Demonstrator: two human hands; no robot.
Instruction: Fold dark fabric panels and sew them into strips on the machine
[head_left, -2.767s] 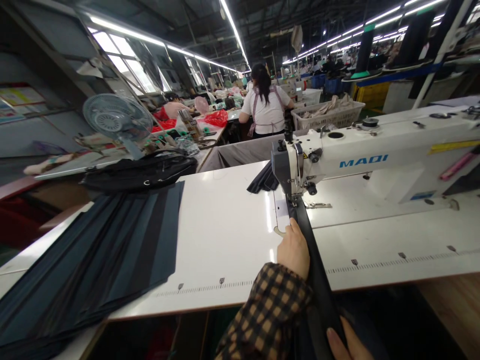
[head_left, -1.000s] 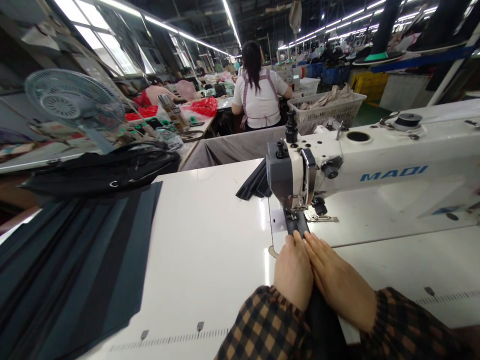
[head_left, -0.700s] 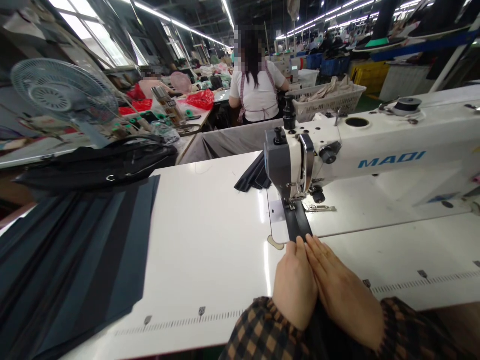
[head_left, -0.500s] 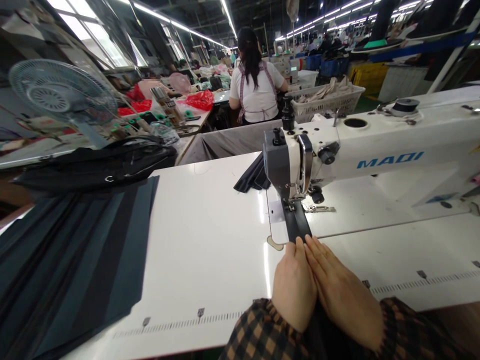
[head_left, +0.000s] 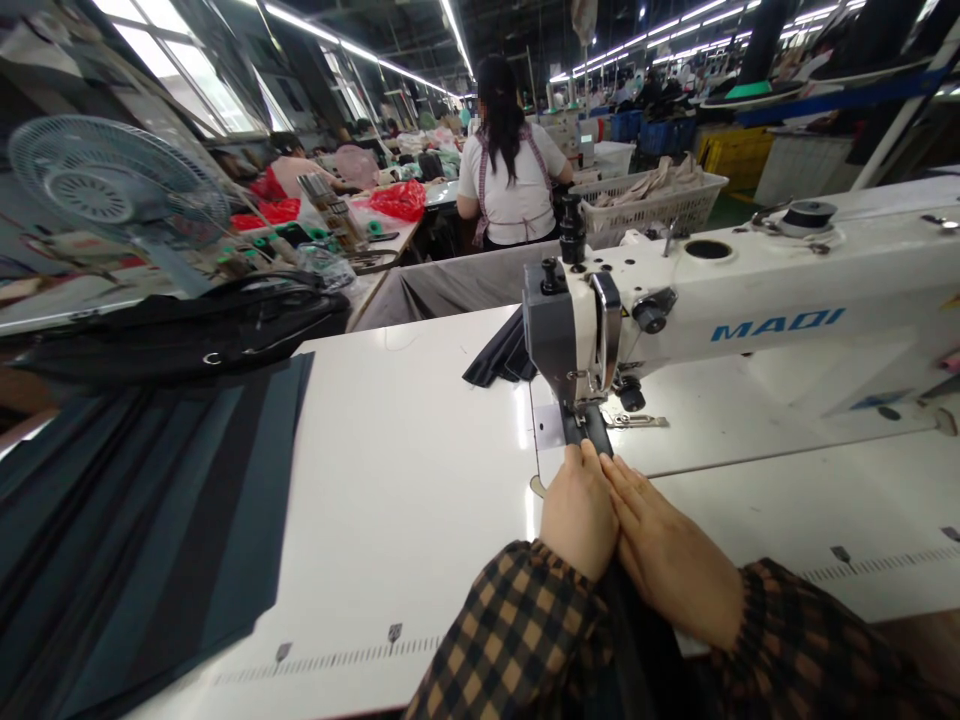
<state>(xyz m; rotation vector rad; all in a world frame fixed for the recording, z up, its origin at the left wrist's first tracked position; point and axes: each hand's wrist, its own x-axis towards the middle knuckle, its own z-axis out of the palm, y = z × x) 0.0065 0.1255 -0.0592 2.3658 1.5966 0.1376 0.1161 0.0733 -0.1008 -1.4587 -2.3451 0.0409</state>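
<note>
A dark fabric strip (head_left: pixel 598 432) runs under the presser foot of a white sewing machine (head_left: pixel 780 290). It passes beneath both my hands and hangs toward my lap. My left hand (head_left: pixel 579 512) is closed on the strip, its fingers bent and bunched just in front of the presser foot. Against it lies my right hand (head_left: pixel 667 552), fingers straight and flat along the strip's right side. The undersides of both hands are hidden. Behind the machine head lies a small pile of dark fabric pieces (head_left: pixel 498 352).
On the left, dark fabric panels (head_left: pixel 225 500) overlap the white table (head_left: pixel 390 480), with a black bag (head_left: pixel 195 325) behind them. A fan (head_left: pixel 97 190) stands farther back. Ahead sits a person (head_left: pixel 511 180), near a white basket (head_left: pixel 660 210) of beige cloth.
Both hands have slid forward with the strip toward the presser foot, so less of it shows in front of the fingers. The view has shifted slightly.
</note>
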